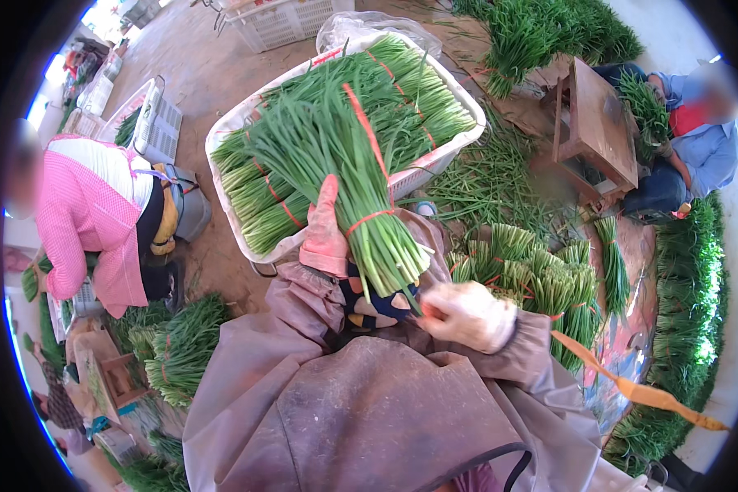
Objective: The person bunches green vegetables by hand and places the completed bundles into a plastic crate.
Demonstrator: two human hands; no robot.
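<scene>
My left hand (pixel 325 230), in a pinkish glove, is around a bundle of green garlic chives (pixel 369 209), its cut pale ends pointing down and right. A red band circles the stems, and a long red strip lies over the leaves. My right hand (pixel 467 315), in a whitish glove and somewhat blurred, pinches a green leaf below the cut ends. Beyond the bundle stands a white plastic crate (pixel 224 212) filled with banded bundles of chives. More tied bundles (pixel 529 264) stand upright to the right of my hands.
Loose leaves (pixel 486 178) cover the floor beside a wooden stool (pixel 606 123), where a person (pixel 704 147) sits holding greens. At the left another person (pixel 92 215) in a pink top bends over. Chive bundles (pixel 187 350) lie at the lower left. An orange strap (pixel 639 390) extends at the right.
</scene>
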